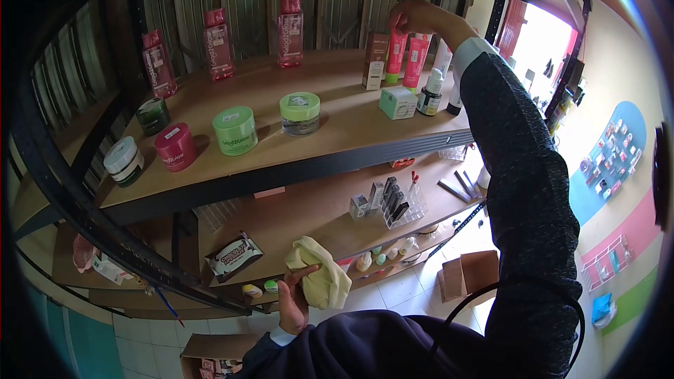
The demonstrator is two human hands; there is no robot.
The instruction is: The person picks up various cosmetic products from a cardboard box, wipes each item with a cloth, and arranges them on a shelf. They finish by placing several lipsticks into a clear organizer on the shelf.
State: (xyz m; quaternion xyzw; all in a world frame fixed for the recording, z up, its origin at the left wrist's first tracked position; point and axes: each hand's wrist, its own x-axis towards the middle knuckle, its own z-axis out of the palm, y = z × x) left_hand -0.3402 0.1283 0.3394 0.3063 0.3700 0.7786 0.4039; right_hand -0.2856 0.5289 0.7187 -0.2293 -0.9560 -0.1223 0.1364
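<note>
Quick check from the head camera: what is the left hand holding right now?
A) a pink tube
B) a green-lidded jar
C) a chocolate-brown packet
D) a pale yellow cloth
D: the left hand is closed around a crumpled pale yellow cloth down by the lower shelf, while the right hand is up at the pink tubes on the top shelf.

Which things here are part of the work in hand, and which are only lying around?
In hand:
right hand on a pink tube
left hand holding a yellow cloth

Lying around:
green jars
pink bottles
chocolate packet
cardboard box
</note>
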